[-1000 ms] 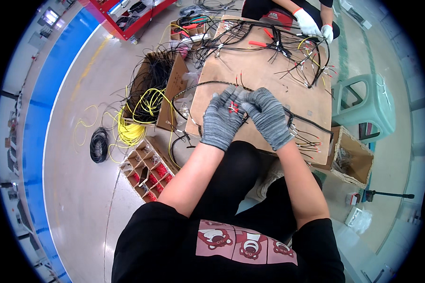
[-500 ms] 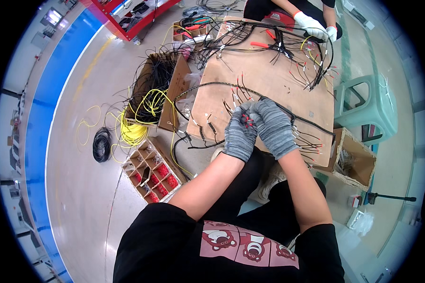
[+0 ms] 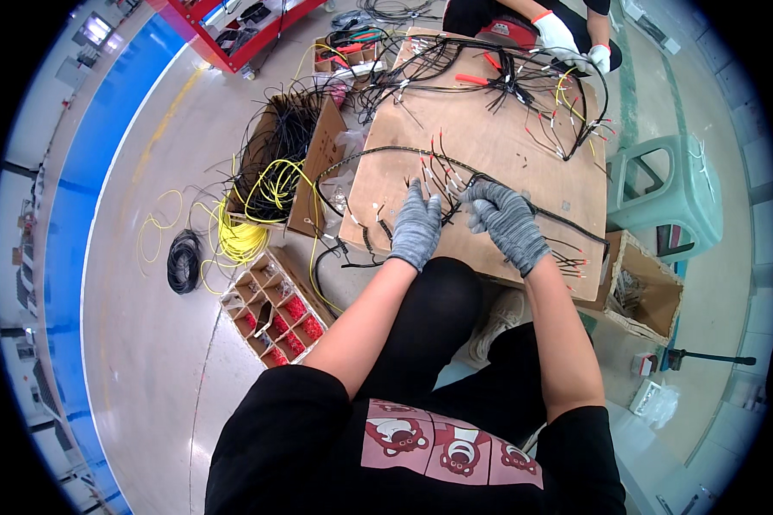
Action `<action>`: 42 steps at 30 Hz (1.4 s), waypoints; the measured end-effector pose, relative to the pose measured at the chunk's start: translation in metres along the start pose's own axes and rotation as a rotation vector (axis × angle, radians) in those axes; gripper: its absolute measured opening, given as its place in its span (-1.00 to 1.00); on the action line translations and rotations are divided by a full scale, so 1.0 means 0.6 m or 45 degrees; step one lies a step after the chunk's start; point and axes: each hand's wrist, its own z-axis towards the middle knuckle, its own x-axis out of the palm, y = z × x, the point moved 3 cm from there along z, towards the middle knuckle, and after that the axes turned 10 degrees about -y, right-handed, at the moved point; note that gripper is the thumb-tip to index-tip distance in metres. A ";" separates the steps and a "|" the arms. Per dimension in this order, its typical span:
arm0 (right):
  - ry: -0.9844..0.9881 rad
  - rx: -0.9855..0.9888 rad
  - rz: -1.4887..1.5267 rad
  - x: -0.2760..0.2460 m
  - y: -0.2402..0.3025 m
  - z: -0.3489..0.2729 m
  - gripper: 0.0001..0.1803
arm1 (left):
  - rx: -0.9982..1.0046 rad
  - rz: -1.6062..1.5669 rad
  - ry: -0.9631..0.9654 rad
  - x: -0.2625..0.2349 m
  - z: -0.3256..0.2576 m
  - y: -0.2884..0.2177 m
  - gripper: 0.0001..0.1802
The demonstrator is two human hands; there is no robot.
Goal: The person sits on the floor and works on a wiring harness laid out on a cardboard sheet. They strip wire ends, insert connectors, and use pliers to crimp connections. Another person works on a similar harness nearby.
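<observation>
A black wire harness curves across the wooden board before me, with several thin branch wires ending in red tips and white labels. My left hand, in a grey knit glove, is beside these branches, its fingers stretched upward and the thumb apart. My right hand, gloved alike, hovers just right of the branches by the main cable. Its fingers are curled in, and whatever they may hold is hidden. More red-tipped wires fan out at the board's near right edge.
Left stand a cardboard box of black wire, a yellow wire coil and a divided tray with red parts. Right are a green stool and an open carton. Across the board, another person's white-gloved hands handle wires near red-handled pliers.
My hands were together over a cluster of red-tipped wire ends; now they are apart, the left moved left with its fingers straightened. The other person's hands shifted slightly.
</observation>
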 end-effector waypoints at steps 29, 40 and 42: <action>-0.277 -0.101 0.132 0.028 -0.036 0.048 -0.90 | 0.274 0.143 0.065 -0.019 -0.005 -0.044 -0.79; -0.307 -0.428 -0.409 0.036 -0.041 0.052 -0.88 | 0.234 0.181 0.113 -0.027 -0.006 -0.059 -0.76; -0.321 -0.443 -0.403 0.033 -0.039 0.052 -0.88 | 0.175 0.126 0.105 -0.027 -0.005 -0.056 -0.75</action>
